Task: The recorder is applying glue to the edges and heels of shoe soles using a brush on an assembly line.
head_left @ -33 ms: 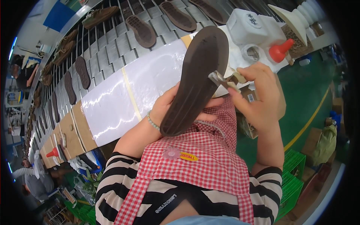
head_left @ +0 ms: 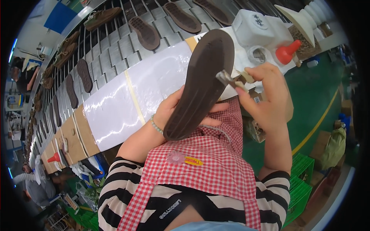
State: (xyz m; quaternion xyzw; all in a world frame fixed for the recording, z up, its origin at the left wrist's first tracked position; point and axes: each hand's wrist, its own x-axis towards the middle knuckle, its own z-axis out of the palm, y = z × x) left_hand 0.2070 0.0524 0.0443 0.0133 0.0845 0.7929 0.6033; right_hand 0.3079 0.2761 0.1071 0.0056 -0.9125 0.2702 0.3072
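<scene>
Dark brown shoe sole (head_left: 204, 82) is held up in front of the red-and-white checked apron (head_left: 200, 165), wide end pointing away, narrow end near the left wrist. Left hand (head_left: 169, 106) grips it from behind, fingers spread and partly hidden by the sole. Right hand (head_left: 271, 98) is half curled — thumb and fingers pinch a small metal-tipped tool (head_left: 230, 81), exact kind unclear. Tip overlaps the sole's right edge in view; can't tell if it touches. Left of the sole: glossy white sheet (head_left: 158, 73), with a slatted metal conveyor (head_left: 115, 57) beyond, carrying more soles (head_left: 144, 32) and brown shoes (head_left: 102, 18). To the right: white jug (head_left: 248, 29), clear jar (head_left: 257, 55), red nozzle (head_left: 288, 52). Beaded bracelet (head_left: 156, 124) on left wrist. Green crates (head_left: 300, 169) low right.
</scene>
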